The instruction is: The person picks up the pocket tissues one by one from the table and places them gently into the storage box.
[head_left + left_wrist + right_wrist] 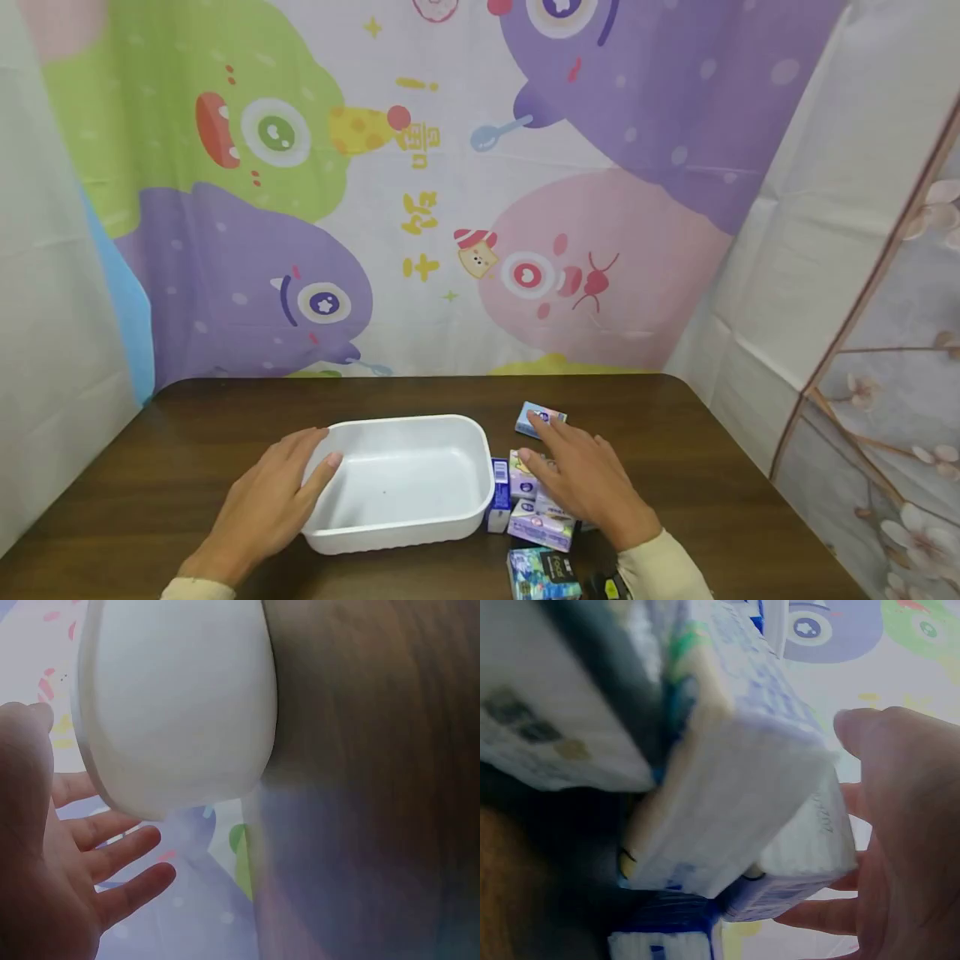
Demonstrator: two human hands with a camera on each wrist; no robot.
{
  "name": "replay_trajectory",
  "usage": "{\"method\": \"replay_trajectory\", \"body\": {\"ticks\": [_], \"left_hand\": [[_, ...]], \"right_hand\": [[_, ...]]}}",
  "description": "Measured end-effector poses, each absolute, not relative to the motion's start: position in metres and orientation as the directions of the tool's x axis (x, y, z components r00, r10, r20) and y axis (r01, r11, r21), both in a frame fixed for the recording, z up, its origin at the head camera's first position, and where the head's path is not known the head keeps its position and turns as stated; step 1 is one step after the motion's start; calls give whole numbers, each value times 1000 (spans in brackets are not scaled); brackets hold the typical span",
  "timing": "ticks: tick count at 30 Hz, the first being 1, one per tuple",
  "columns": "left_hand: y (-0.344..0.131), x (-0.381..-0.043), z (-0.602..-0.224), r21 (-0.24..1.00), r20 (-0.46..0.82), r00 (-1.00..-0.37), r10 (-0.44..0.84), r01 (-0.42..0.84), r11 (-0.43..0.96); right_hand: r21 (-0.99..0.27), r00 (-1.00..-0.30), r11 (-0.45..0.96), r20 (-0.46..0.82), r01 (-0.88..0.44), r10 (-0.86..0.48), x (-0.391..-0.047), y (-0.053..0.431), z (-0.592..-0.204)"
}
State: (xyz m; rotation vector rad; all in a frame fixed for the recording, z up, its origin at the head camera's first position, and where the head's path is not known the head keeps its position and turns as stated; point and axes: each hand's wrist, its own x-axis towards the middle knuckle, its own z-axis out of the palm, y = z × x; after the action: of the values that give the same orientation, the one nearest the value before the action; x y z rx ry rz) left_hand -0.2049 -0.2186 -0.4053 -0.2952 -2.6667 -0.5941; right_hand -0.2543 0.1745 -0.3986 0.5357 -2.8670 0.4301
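Observation:
A white plastic tub (397, 536) stands on the table with nothing inside it. My left hand (262, 500) is at its left end, thumb over the rim; in the left wrist view the fingers of this hand (45, 870) are spread beside the tub wall (180, 705). To the tub's right, my right hand (592, 479) hovers over a cluster of small tissue packs (540, 529), partly hiding them. The right wrist view has this hand (911, 817) with fingers extended behind the packs (720, 802). Just beyond its fingertips lies a blue and pink pack (527, 423).
Against the tub's right wall is a dark blue pack (499, 493). Nearer the front lie a teal patterned pack (531, 575) and a black item with a yellow label (611, 589), partly under the right sleeve. A cartoon-print curtain (420, 333) hangs behind the brown table (637, 408).

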Motion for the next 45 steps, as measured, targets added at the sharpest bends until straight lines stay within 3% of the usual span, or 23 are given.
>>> {"method": "replay_trajectory", "body": {"ticks": [25,45], "left_hand": [[-231,-186,-416,441,287,-957,36,165,882],[-224,-185,-420,421,260,-963,74,182,889]], "right_hand": [[-132,-884,911,330,-392,-332,-256,169,-400],[-111,-902,932,314,-345,-296,-252,176,-404]]}}
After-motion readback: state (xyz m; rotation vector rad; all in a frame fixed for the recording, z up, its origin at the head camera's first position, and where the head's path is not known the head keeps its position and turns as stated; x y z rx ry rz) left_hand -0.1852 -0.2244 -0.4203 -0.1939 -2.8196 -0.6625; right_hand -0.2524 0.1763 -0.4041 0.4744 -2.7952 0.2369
